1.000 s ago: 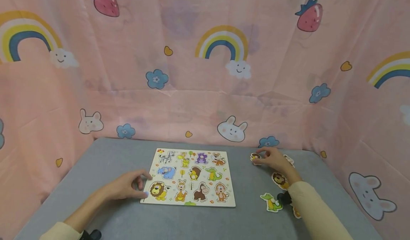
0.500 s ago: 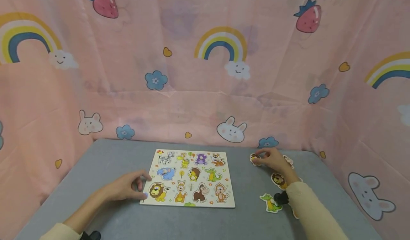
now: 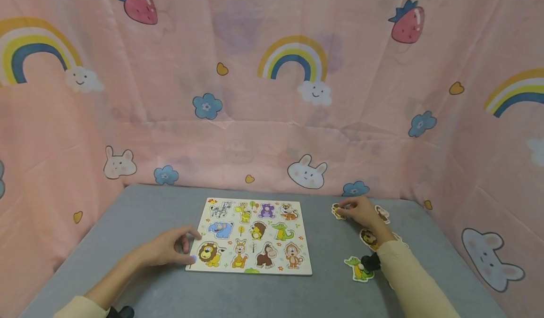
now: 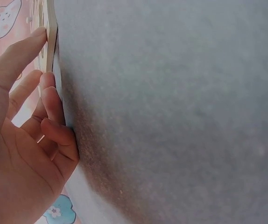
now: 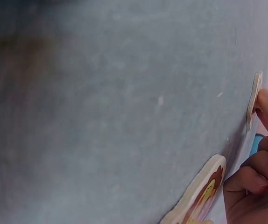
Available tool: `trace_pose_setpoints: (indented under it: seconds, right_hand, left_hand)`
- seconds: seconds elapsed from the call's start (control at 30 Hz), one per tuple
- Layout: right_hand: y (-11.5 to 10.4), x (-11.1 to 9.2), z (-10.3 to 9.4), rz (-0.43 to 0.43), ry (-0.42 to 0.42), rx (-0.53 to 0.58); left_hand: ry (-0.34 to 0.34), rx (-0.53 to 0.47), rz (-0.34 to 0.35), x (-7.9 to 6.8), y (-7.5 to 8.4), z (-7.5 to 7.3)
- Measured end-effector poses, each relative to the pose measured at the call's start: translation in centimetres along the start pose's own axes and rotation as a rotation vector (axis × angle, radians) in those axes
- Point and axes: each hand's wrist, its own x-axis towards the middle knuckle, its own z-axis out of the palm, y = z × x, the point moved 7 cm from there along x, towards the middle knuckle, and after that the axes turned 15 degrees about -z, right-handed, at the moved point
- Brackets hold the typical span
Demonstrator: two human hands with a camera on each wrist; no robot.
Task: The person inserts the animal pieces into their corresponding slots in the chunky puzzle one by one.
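A white puzzle board (image 3: 272,267) printed with animals lies flat on the table. At its left edge my left hand (image 3: 172,247) rests, the thumb near the lion picture and a fingertip farther back. The left wrist view shows the thumb on the board's edge (image 4: 51,39) and the other fingers loosely bent beside it. Off to the right, my right hand (image 3: 361,213) pinches a small brown-and-yellow animal puzzle piece (image 3: 336,212) between thumb and index finger, down at the table. In the right wrist view the thumb touches this piece (image 5: 254,100); the remaining fingers are curled.
Several loose pieces lie around the right forearm: a crocodile piece (image 3: 360,271), a lion piece (image 3: 369,238) and a pale piece (image 3: 383,213). The sleeve partly covers others. A pink printed curtain (image 3: 272,134) hangs around the grey table (image 3: 161,292).
The right thumb and fingers have shifted very slightly on the small animal piece, which stays in place. My left hand and the board hold still.
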Motion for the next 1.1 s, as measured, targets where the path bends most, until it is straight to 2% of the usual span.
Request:
trace_pose_setpoints:
  seconds: [0.3, 0.6, 0.8, 0.97, 1.1]
  right_hand:
    - [-0.3, 0.1, 0.0, 0.042, -0.010, 0.004]
    - [-1.4, 0.1, -0.3, -0.009, -0.014, -0.004]
    - [-2.4, -0.4, -0.6, -0.044, 0.015, 0.021]
    - [-3.6, -0.8, -0.7, -0.083, 0.032, 0.016]
    - [-4.8, -1.2, -0.6, -0.095, 0.039, 0.053]
  left_hand:
    - [-0.002, 0.002, 0.002, 0.1, -0.1, 0.0]
    - [-0.003, 0.012, -0.004, 0.1, -0.3, -0.1]
    - [0.003, 0.024, -0.015, 0.3, -0.6, -0.1]
    - [0.000, 0.020, -0.019, 0.3, -0.5, -0.1]
    - [-0.005, 0.007, -0.015, 0.2, -0.4, 0.0]
